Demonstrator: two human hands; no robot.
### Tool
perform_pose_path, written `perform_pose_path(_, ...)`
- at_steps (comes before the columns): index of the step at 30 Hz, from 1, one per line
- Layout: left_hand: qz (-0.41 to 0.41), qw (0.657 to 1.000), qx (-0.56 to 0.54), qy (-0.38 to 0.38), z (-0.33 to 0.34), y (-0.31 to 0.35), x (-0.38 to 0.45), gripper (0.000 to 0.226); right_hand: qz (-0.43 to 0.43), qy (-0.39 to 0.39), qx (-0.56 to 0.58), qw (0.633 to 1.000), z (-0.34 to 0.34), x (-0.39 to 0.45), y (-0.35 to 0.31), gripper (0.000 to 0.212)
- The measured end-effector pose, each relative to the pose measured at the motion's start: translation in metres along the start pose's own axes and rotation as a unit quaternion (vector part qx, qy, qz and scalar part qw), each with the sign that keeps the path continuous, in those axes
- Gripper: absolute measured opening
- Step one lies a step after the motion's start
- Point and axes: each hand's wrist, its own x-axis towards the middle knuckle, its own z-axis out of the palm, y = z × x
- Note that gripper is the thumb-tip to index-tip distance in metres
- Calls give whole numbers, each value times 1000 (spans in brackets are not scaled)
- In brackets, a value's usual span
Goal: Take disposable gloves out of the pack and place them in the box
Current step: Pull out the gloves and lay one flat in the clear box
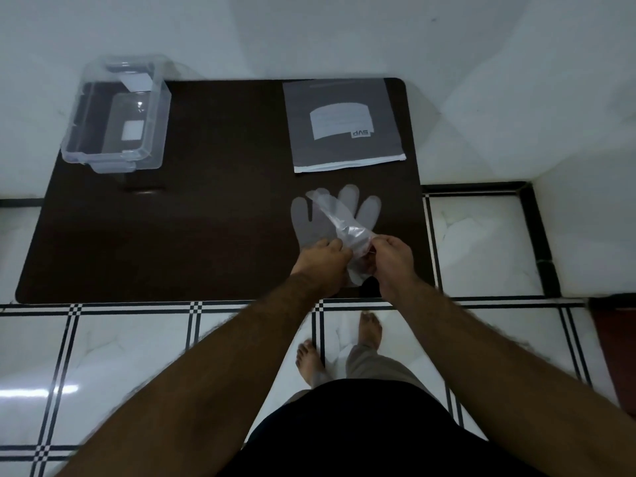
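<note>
A flat clear disposable glove (311, 218) lies on the dark table (192, 235), fingers pointing away from me. Over it a second, crumpled clear glove (339, 223) is lifted and stretched. My left hand (321, 258) and my right hand (390, 258) both pinch its cuff end near the table's front edge. The grey glove pack (346, 123) lies flat at the back right of the table. The clear plastic box (117, 115) stands open at the back left corner, with nothing visible inside but a label.
White walls close in behind and to the right of the table. The floor is white tile with black lines (137, 339). My bare feet (370, 330) stand just in front of the table. A dark red object (616, 356) sits at the right edge.
</note>
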Motion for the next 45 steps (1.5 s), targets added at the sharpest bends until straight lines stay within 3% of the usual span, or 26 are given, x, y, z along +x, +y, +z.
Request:
perform_pose_path(7, -1, 999, -10, -40, -12, 3, 4, 60, -32, 17, 1, 999, -8, -4, -22, 10)
perform_pose_path(15, 0, 997, 0, -72, -21, 4, 7, 63, -126, 23, -44, 991, -14, -13, -67, 12)
perform_pose_path(17, -10, 997, -23, -73, -27, 3, 6, 58, -143, 10, -64, 988, -16, -18, -82, 14)
perform_pose_path(20, -68, 989, -124, -50, -42, -2, 11, 32, -160, -40, -94, 982, -20, -27, -109, 17)
perform_pose_path(23, -141, 949, -274, 71, -76, -10, 16, 27, -192, -102, -159, 963, -22, -40, -142, 23)
perform_pose_path(26, -131, 880, -409, 203, -126, -18, 18, 63, -224, -165, -232, 932, -22, -56, -175, 25)
perform_pose_path(28, -65, 854, -487, 172, -163, -25, 18, 87, -235, -209, -271, 910, -20, -70, -197, 24)
perform_pose_path(30, 22, 856, -509, 89, -200, -31, 15, 97, -243, -238, -311, 887, -15, -85, -220, 25)
perform_pose_path(33, 98, 829, -550, 5, -240, -34, 9, 88, -277, -261, -340, 860, -8, -105, -252, 26)
perform_pose_path(38, 146, 809, -569, 38, -265, -37, -1, 24, -317, -266, -352, 840, -3, -132, -283, 18)
perform_pose_path(43, 142, 772, -614, 87, -273, -37, -15, 32, -323, -287, -332, 838, 7, -145, -283, 15)
perform_pose_path(45, 140, 754, -634, 96, -276, -41, -22, 31, -323, -296, -304, 846, 12, -147, -278, 31)
